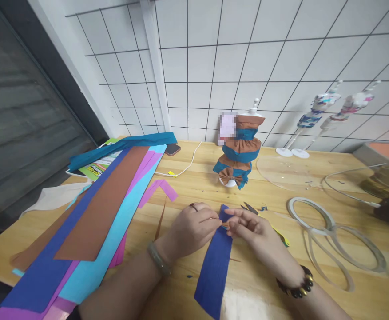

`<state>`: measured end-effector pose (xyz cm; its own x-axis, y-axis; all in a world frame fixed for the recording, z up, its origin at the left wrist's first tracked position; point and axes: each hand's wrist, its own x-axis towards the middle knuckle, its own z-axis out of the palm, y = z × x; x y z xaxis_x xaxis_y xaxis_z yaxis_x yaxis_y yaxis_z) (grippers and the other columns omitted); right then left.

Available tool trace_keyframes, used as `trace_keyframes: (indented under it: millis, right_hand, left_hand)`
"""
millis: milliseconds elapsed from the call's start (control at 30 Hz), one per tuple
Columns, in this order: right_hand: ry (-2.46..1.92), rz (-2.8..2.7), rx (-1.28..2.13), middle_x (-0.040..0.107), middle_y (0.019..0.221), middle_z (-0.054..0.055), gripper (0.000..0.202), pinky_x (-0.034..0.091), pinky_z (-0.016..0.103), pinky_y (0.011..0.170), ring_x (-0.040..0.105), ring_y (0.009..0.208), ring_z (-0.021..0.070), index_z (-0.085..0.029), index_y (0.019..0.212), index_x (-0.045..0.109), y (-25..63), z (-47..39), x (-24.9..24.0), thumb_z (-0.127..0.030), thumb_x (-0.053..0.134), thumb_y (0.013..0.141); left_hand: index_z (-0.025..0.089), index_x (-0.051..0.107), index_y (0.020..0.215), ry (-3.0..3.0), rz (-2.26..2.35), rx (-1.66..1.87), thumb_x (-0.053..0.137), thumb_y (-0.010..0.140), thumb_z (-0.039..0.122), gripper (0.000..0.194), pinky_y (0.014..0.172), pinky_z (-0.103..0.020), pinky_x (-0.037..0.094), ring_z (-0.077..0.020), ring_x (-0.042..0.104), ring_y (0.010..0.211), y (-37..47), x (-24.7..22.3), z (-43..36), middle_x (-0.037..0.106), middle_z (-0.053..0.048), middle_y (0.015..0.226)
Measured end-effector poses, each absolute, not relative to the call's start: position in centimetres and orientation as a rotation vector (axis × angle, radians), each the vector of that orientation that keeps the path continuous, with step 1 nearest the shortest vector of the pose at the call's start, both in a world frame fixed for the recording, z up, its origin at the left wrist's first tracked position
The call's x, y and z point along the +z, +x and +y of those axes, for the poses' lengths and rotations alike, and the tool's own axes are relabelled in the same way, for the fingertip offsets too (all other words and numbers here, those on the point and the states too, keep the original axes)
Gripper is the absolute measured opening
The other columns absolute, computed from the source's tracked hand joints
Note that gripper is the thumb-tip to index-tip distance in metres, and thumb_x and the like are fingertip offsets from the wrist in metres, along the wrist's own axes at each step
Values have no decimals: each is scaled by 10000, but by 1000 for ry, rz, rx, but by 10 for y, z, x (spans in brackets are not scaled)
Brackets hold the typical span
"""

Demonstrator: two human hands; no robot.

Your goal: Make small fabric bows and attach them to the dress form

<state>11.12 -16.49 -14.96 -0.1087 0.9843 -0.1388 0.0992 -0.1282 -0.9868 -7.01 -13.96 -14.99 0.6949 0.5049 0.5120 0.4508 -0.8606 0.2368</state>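
Brown and small, the scrap [225, 225] sits over the blue strip [215, 266] on the table [168, 295], pinched tight by my left hand [192, 226], my half-curled right hand [255, 229] beside it, hold uncertain, in apparent fine shaping that calls for light, steady fingertips.

The site presented as a small craft workspace: a wooden counter [254, 284] against a white tiled wall [201, 66] bore colored paper sheets [97, 209], scissors [250, 208], tape rolls [311, 215] and a dressed miniature mannequin [243, 151].
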Motion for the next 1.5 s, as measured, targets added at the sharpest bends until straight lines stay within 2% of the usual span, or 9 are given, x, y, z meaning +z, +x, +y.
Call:
trace_keyframes:
  millis: [200,267,367,500,667,867,1033,1167,1500]
  right_hand:
    - [-1269,-1455,1203,639,945,91,274,482,359,786,610,854,201,-171,993,586,113,-167,-149,-311,556,759]
    - [-1232,-1605,1090,628,986,89,249,486,354,780,596,883,204,-193,1000,588,110,-170,-148,-290,553,773]
    - [-1205,-1825,810,615,996,85,208,489,355,755,585,857,203,-209,972,597,107,-173,-147,-252,571,770]
    - [-1160,-1937,616,634,875,69,121,491,337,736,593,822,192,-205,901,606,108,-172,-149,-216,526,812]
    - [-1166,-1974,572,640,837,57,114,489,314,730,604,806,182,-203,867,604,110,-171,-150,-203,495,834]
    - [-1214,-1949,544,640,845,72,122,486,326,714,600,802,200,-207,868,605,113,-171,-149,-221,487,837]
    - [-1202,-1965,559,640,849,70,135,485,329,714,597,811,202,-216,874,613,113,-171,-148,-222,482,842]
    - [-1191,-1998,576,650,842,65,137,483,330,736,602,806,198,-216,871,617,112,-171,-146,-218,484,841]
    - [-1169,-2012,604,656,834,62,151,492,331,725,607,791,194,-221,877,618,113,-170,-148,-207,471,846]
  left_hand:
    - [149,589,806,2686,812,963,425,812,109,168,726,-286,418,-139,545,785,-69,-152,-139,634,-37,801]
    - [155,588,790,2574,840,985,441,803,116,153,720,-278,417,-136,554,774,-69,-153,-139,639,-33,782]
    - [161,593,795,2394,915,1003,482,781,137,115,713,-268,421,-137,569,763,-68,-154,-140,646,-33,766]
    - [161,608,769,2274,979,981,518,745,136,97,698,-259,424,-135,578,730,-66,-153,-142,649,-31,737]
    - [170,615,774,2199,988,959,513,737,133,114,709,-258,434,-134,584,739,-64,-151,-143,657,-27,752]
    - [155,597,895,1982,1036,958,576,715,222,193,702,-247,455,-131,572,751,-65,-150,-144,635,-35,804]
    - [132,574,858,1634,963,869,538,760,262,167,709,-255,454,-138,574,769,-65,-151,-142,618,-51,816]
    - [124,552,775,1361,861,830,549,760,300,177,711,-263,452,-138,592,743,-65,-154,-139,605,-35,743]
    - [115,571,732,1289,868,715,582,728,291,176,673,-244,437,-121,578,699,-66,-154,-138,652,-60,714]
